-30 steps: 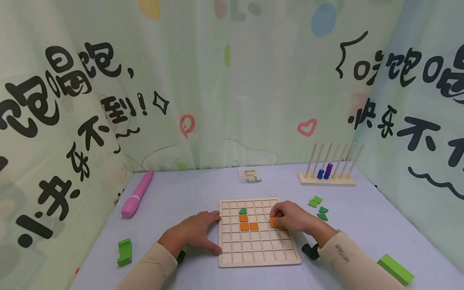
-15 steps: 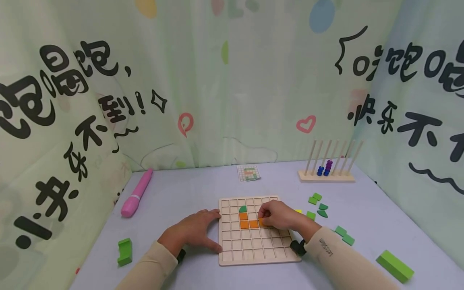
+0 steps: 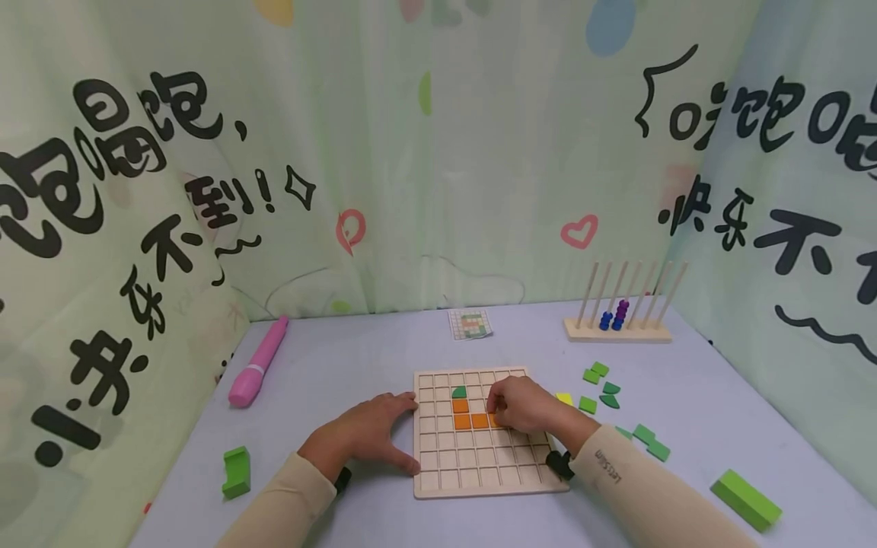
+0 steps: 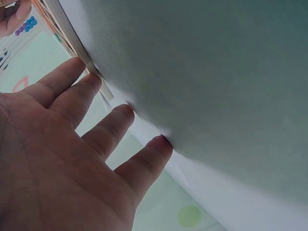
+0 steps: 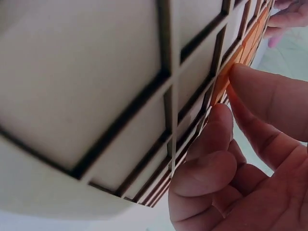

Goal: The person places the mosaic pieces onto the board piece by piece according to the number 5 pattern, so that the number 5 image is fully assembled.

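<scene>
The board [image 3: 473, 479] lies in the middle of the table [image 3: 356, 350], and the left hand [image 3: 370, 432] rests against its left edge, fingers and thumb spread apart. From the left wrist, two fingertips touch the board's side while two others reach past its corner to the tabletop; only the head view shows the thumb, at the edge's near part. The right hand [image 3: 524, 407] comes in from the right, thumb and fingers clamped on an orange tile [image 5: 222, 84] at the grid. From the head most of that tile is hidden behind the hand, whereas the right wrist shows the thumb tip pressed on it. It sits at the right end of a row with two orange tiles [image 3: 470, 421]; a further orange square [image 3: 460, 406] stands on the far side of the row's left end, with a green quarter-round [image 3: 459, 393] beyond that. The head view alone takes in the card [image 3: 470, 325] at the far side, the pink stick [image 3: 259, 363] on the far left and the yellow tile [image 3: 564, 398] right of the board.
</scene>
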`<action>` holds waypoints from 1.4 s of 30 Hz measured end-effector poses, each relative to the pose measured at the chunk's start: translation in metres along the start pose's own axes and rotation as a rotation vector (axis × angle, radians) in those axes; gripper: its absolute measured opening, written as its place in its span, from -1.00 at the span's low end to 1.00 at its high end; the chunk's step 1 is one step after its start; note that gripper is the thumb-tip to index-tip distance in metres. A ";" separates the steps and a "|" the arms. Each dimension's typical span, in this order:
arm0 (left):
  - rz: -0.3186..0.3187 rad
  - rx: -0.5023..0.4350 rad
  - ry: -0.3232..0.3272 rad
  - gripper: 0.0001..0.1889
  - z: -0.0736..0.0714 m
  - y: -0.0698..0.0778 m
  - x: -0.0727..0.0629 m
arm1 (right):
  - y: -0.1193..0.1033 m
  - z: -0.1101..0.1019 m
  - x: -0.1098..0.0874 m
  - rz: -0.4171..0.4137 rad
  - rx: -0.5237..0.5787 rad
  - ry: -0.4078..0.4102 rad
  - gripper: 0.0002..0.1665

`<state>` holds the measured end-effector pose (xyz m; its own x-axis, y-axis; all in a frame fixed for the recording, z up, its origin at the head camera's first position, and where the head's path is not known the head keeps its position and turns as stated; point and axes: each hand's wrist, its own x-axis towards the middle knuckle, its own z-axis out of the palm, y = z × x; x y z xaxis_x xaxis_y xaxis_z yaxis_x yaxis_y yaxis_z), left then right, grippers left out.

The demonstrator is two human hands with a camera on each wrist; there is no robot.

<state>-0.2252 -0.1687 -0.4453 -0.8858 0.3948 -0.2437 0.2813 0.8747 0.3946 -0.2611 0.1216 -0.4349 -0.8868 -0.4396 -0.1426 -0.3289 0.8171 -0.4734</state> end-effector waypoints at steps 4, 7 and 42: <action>0.002 0.015 0.000 0.10 0.001 -0.001 0.000 | 0.004 -0.004 0.000 -0.003 0.003 0.012 -0.91; 0.011 0.021 0.003 0.09 0.002 -0.001 0.000 | 0.013 -0.012 -0.001 -0.005 0.036 0.027 -0.94; 0.016 0.014 0.007 0.09 0.001 -0.002 -0.002 | 0.154 -0.096 -0.016 0.424 0.007 0.086 -0.60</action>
<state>-0.2236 -0.1706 -0.4460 -0.8836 0.4072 -0.2310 0.3010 0.8721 0.3858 -0.3289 0.2906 -0.4225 -0.9670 -0.0329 -0.2526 0.0718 0.9162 -0.3943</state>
